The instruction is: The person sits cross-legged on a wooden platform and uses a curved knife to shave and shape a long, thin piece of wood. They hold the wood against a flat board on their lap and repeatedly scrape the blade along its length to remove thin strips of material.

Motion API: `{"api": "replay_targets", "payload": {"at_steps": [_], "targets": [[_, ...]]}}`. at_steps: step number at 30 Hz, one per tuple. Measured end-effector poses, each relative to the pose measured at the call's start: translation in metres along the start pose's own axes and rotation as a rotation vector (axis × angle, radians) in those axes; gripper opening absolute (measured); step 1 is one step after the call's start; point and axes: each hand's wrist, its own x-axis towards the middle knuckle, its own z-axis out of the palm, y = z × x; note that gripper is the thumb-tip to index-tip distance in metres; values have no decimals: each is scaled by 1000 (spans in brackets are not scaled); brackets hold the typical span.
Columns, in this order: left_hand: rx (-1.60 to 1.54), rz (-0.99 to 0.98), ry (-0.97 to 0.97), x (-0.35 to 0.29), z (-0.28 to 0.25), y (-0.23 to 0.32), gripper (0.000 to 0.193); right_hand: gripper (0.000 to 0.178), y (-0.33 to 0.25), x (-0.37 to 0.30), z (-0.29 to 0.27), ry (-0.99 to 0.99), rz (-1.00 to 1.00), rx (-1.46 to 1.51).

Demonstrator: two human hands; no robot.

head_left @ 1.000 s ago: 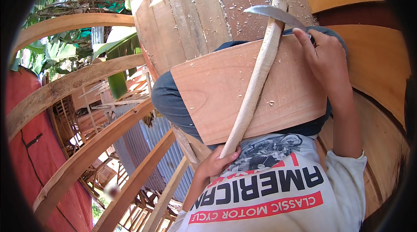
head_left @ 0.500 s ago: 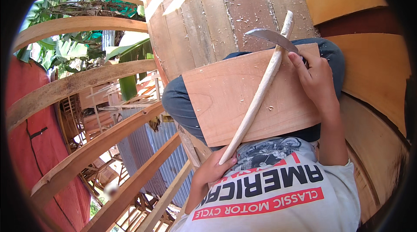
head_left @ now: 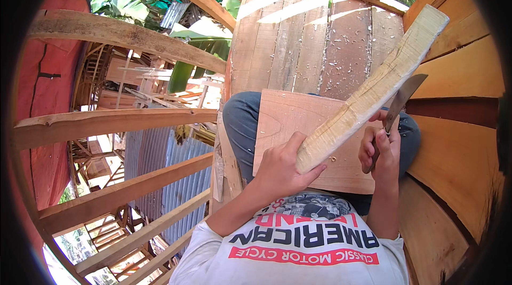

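A pale stick of whittled wood [head_left: 368, 95] rises at a slant toward the far right, lifted off my lap and large in view. My left hand [head_left: 285, 165] is closed round its near end. In my right hand [head_left: 380, 149] is a knife with a curved blade [head_left: 402, 98], held by its handle. The blade points up and to the right, beside the stick's right edge. Whether the blade or a fingertip touches the stick, I cannot tell. Under both hands a flat wooden board [head_left: 280, 119] lies across my crossed legs, partly hidden by the stick.
Wood shavings are scattered over the plank floor [head_left: 298, 45] ahead of me. Slatted wooden rails [head_left: 117, 125] stand on the left, with corrugated metal sheets [head_left: 184, 165] beyond and below. Curved wooden panels [head_left: 453, 146] close in on the right.
The stick has come up off the board toward me, its near end now in my left hand's grip. The knife has moved down and turned its tip up to the right. My view has shifted.
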Motion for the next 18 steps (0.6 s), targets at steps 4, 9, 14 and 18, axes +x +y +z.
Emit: {"api": "replay_targets", "payload": {"at_steps": [4, 9, 14, 18], "targets": [[-17, 122, -10, 11, 33, 8, 57, 40, 6, -5, 14, 254, -11, 145], [-191, 128, -119, 12, 36, 15, 59, 28, 0, -3, -4, 247, -6, -14], [-959, -33, -533, 18, 34, 4, 52, 24, 5, -3, 1, 194, 27, 139], [-1318, -363, -834, 29, 27, -1, 31, 39, 13, -4, 9, 155, -17, -35]]}}
